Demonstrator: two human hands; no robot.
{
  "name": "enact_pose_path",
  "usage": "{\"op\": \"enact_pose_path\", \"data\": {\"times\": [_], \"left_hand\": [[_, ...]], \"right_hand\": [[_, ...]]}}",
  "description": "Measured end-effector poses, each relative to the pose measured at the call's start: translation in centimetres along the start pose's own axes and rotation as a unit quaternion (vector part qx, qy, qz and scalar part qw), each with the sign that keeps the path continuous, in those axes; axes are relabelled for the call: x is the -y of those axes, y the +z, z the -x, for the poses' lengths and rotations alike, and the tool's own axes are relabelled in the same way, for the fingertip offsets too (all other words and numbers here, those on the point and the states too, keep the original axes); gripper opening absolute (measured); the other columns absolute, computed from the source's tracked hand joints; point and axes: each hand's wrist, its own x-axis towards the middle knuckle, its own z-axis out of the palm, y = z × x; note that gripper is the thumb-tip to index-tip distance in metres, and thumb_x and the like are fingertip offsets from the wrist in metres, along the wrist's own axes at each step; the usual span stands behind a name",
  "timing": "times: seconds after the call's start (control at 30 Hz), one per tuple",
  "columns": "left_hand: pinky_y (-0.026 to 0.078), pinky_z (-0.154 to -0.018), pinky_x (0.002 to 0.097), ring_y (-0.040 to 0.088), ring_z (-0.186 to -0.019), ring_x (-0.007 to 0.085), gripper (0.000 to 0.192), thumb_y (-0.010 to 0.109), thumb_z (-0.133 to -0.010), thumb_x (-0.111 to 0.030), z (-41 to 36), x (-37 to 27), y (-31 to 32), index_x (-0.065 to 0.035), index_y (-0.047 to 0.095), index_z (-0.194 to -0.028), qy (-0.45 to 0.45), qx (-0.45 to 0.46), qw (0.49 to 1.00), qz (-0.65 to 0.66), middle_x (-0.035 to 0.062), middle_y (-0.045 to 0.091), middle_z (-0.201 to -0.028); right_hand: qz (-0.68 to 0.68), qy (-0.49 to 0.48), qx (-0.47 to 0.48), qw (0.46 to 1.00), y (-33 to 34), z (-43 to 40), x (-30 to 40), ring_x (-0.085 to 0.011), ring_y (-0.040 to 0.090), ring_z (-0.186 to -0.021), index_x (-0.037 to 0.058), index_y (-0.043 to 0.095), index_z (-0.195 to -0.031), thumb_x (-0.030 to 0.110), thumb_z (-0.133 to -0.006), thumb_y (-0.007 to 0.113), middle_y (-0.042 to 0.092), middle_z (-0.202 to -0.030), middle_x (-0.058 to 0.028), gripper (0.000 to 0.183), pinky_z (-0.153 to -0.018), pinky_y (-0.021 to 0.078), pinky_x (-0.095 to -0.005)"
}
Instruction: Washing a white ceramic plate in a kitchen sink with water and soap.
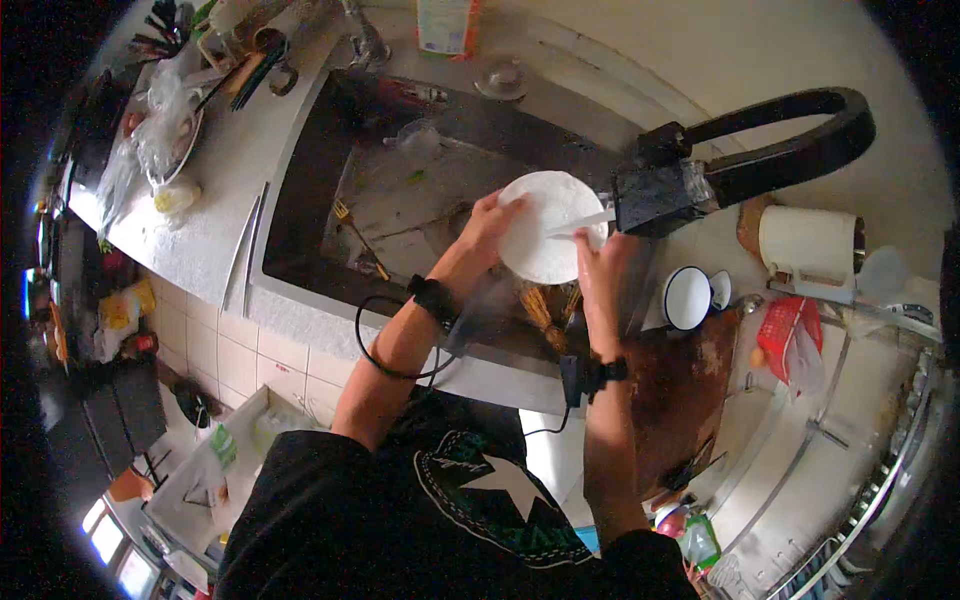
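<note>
My left hand (491, 225) grips the left rim of a white round plate (551, 255), held tilted over a dark sink (300, 217). At the plate's right side is my right hand (598, 259), its thumb by the lower right rim; its fingers are partly hidden behind the plate and a black device. A pale streak (581, 223), perhaps running water, crosses the plate from the right; I cannot tell for certain. Below the plate lies a straw-coloured brush (541, 311). A fork-like utensil with a yellowish end (360, 240) rests in the left part of the sink.
A black looped device (660, 187) juts in at the upper right. Chopsticks or thin rods (247, 247) lie on the left counter, near plastic bags (161, 112). On the right are an enamel bowl (687, 298), a red basket (787, 337) and a brown board (679, 375).
</note>
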Motion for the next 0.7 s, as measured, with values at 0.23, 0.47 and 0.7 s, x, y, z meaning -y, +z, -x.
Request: {"op": "enact_pose_path", "data": {"times": [0.23, 0.47, 0.7], "left_hand": [[0.05, -0.065, 0.0297, 0.061, -0.076, 0.0147, 0.036, 0.065, -0.083, -0.028, -0.5, 2.3, -4.4, 0.0001, 0.058, -0.104, 0.091, -0.15, 0.954, -0.242, 0.0064, 0.063, -0.092], [0.046, -0.066, 0.0282, 0.057, -0.072, 0.0122, 0.033, 0.071, -0.076, -0.023, 1.6, -2.3, -1.9, -0.0012, 0.059, -0.098, 0.123, 0.055, 0.957, -0.258, 0.0054, 0.063, -0.083], [0.045, -0.067, 0.028, 0.057, -0.075, 0.0106, 0.029, 0.07, -0.078, -0.026, 4.4, -9.4, 0.4, -0.0031, 0.065, -0.095, 0.055, 0.17, 0.886, -0.428, 0.0043, 0.065, -0.083]], "right_hand": [[-0.371, 0.253, 0.126, 0.884, 3.4, 0.2, -0.5, -0.0212, 0.059, -0.089, 0.0024, 0.053, -0.11, 0.016, -0.08, 0.063, 0.06, -0.098, -0.0092, 0.035, -0.079, 0.0462, -0.0329], [-0.198, 0.014, 0.121, 0.973, 2.6, 0.0, -1.8, -0.0136, 0.06, -0.082, 0.0002, 0.061, -0.099, 0.016, -0.079, 0.069, 0.064, -0.091, -0.0098, 0.027, -0.07, 0.0477, -0.0273], [-0.182, 0.004, 0.079, 0.98, 2.2, 2.0, 4.3, -0.0149, 0.062, -0.073, 0.0006, 0.066, -0.089, 0.023, -0.074, 0.075, 0.067, -0.082, -0.0083, 0.028, -0.066, 0.0472, -0.0281]]}}
